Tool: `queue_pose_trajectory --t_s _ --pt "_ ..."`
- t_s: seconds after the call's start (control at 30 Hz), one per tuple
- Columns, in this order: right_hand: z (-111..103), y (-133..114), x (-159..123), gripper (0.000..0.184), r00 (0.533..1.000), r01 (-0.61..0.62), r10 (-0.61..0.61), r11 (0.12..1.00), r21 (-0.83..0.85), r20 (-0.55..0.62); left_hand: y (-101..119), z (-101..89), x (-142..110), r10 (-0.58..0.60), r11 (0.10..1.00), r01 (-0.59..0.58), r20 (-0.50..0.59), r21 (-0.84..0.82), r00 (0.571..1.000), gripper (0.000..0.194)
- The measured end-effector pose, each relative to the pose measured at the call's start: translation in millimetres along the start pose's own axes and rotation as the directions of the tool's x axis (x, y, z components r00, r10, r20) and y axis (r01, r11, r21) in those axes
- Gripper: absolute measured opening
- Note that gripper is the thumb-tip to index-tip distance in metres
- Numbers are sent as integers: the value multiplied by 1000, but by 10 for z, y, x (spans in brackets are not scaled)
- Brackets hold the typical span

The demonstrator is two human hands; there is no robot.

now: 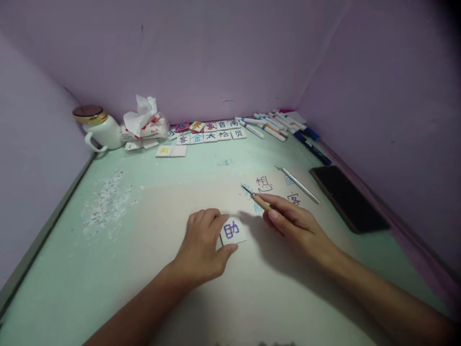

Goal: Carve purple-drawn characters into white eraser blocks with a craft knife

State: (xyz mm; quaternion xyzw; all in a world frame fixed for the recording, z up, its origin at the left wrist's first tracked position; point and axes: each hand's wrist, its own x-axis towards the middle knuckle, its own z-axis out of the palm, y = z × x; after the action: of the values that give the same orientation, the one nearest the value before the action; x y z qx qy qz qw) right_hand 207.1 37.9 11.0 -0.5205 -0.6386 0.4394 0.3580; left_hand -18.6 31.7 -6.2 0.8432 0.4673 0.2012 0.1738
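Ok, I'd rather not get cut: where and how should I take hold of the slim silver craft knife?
Pinch the slim silver craft knife across the near half of its straight handle, probably from above and the near right end: it lies flat with its pointed blade facing away. The right hand would likely need to set down the slender tan-handled tool first.

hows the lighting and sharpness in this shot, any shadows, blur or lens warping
Head view: uneven light, the right hand casting a dark shadow on the table; head view: the purple character on the tile in the left hand reads clearly, the phone looks softer; head view: top right corner darkened, walls splaying outward, probably wide-lens distortion.
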Motion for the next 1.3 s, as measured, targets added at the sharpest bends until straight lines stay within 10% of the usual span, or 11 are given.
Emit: queue_pose_trajectory --t_s 1.3 --pt "60 145 44 22 994 -109 110 964 244 11 -75 18 33 83 996 -83 -26 -21 996 41"
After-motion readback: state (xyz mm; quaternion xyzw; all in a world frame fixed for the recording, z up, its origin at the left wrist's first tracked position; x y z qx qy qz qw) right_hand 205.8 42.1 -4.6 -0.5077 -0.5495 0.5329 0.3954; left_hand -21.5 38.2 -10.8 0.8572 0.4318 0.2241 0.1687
